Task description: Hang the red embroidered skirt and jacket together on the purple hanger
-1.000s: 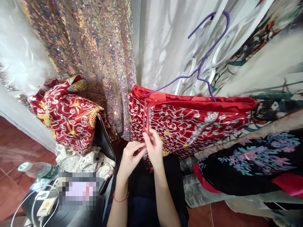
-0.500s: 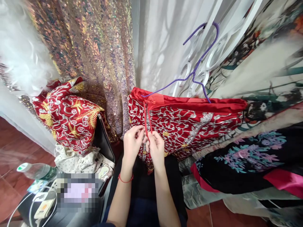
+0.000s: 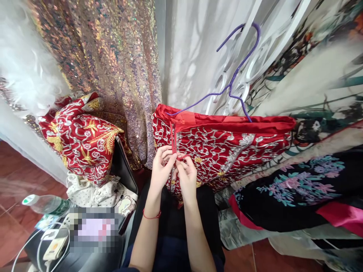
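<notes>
A red garment [image 3: 215,151] with silver and gold embroidery lies across my lap, its plain red waistband along the top edge. Thin red ribbon ties [image 3: 173,138] hang from that band down to my fingers. My left hand [image 3: 163,166] pinches the ribbon between thumb and fingers. Close beside it, my right hand [image 3: 185,172] also pinches ribbon, with a short loop of it above the fingertips. The exact crossing of the strands is partly hidden by my fingers. A purple hanger [image 3: 229,85] has its lower ends inside the waistband.
At left, another red embroidered garment [image 3: 82,136] rests against a dark case, with a spotted white cloth [image 3: 90,192] below. A plastic bottle [image 3: 47,204] and white cables [image 3: 39,245] lie nearby. Sequinned fabric [image 3: 133,75] hangs behind; black floral cloth [image 3: 283,196] lies right.
My hands have drawn closer together, the left moving slightly right and its fingers taking the ribbon. The ribbon now bends into a small loop toward my right hand.
</notes>
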Demonstrator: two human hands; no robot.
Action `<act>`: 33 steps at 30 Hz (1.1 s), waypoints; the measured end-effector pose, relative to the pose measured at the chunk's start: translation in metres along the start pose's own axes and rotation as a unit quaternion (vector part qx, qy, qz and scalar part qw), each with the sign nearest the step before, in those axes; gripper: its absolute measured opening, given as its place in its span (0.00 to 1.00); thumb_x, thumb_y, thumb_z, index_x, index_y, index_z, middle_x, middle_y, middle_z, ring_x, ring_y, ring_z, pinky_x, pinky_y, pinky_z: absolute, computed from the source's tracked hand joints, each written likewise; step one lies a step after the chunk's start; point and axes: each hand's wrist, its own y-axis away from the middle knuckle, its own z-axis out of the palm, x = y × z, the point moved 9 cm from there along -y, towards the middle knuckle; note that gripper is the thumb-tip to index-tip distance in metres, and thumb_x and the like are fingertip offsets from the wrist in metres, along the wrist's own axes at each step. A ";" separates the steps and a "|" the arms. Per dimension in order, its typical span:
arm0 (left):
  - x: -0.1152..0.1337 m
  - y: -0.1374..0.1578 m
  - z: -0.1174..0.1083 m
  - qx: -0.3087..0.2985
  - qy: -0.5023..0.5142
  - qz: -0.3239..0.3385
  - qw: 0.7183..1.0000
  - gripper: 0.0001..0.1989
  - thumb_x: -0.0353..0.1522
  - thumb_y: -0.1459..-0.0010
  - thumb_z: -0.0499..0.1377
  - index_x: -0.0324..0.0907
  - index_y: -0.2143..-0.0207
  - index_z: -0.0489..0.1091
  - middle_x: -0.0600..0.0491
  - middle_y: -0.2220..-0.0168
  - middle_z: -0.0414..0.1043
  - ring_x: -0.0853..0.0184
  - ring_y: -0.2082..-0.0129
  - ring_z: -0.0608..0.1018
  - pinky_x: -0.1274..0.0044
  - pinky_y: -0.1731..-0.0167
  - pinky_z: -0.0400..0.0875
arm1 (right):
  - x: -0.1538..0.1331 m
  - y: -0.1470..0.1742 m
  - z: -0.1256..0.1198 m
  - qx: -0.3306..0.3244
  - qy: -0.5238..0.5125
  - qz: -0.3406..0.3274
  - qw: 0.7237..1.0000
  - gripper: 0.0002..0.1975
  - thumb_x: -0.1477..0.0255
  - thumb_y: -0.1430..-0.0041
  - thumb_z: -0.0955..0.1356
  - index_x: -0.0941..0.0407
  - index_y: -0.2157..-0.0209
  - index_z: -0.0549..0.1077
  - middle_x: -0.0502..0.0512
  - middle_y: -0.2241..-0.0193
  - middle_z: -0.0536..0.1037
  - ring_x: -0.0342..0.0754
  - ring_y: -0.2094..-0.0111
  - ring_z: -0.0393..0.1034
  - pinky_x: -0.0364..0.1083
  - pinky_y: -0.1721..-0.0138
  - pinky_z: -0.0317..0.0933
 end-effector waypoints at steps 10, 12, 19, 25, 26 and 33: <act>0.013 0.005 -0.013 0.063 -0.200 0.122 0.970 0.06 0.32 0.37 0.57 0.43 0.57 0.69 0.50 0.57 0.74 0.71 0.67 0.78 0.80 0.71 0.71 | 0.003 -0.005 -0.004 -0.004 0.001 -0.001 1.000 0.11 0.63 0.40 0.68 0.55 0.61 0.73 0.44 0.80 0.69 0.36 0.85 0.54 0.39 0.82 0.50; 0.023 0.007 -0.008 0.047 -0.270 0.147 0.950 0.08 0.31 0.35 0.54 0.42 0.60 0.73 0.49 0.60 0.76 0.69 0.64 0.79 0.78 0.65 0.73 | 0.003 -0.005 -0.005 -0.002 0.001 -0.003 1.000 0.10 0.64 0.40 0.68 0.56 0.62 0.74 0.45 0.78 0.70 0.37 0.81 0.58 0.40 0.78 0.55; 0.035 0.013 -0.005 0.029 -0.343 0.124 0.931 0.09 0.34 0.39 0.61 0.43 0.57 0.74 0.50 0.59 0.79 0.64 0.61 0.79 0.71 0.54 0.73 | -0.005 -0.006 -0.009 -0.007 0.039 -0.018 0.999 0.14 0.63 0.38 0.66 0.56 0.56 0.77 0.49 0.73 0.71 0.39 0.76 0.57 0.41 0.74 0.57; 0.023 0.006 0.004 -0.088 -0.320 0.106 0.937 0.08 0.32 0.37 0.57 0.43 0.64 0.77 0.48 0.57 0.79 0.62 0.56 0.79 0.69 0.49 0.71 | -0.013 -0.006 -0.006 -0.024 0.075 -0.046 0.996 0.15 0.63 0.39 0.65 0.55 0.58 0.79 0.48 0.77 0.66 0.41 0.78 0.52 0.43 0.76 0.55; 0.022 0.005 0.004 -0.096 -0.307 0.107 0.941 0.07 0.33 0.38 0.58 0.43 0.64 0.77 0.48 0.57 0.79 0.62 0.55 0.79 0.69 0.48 0.70 | -0.013 -0.006 -0.006 -0.026 0.072 -0.042 0.996 0.15 0.63 0.38 0.65 0.55 0.57 0.78 0.47 0.78 0.65 0.41 0.78 0.51 0.42 0.77 0.53; 0.026 0.002 -0.009 0.012 -0.212 0.134 0.968 0.04 0.34 0.43 0.62 0.43 0.67 0.75 0.50 0.58 0.76 0.62 0.53 0.76 0.70 0.47 0.69 | -0.016 -0.006 0.001 -0.058 0.079 -0.040 0.994 0.16 0.63 0.36 0.64 0.55 0.51 0.73 0.45 0.77 0.65 0.40 0.78 0.55 0.41 0.74 0.55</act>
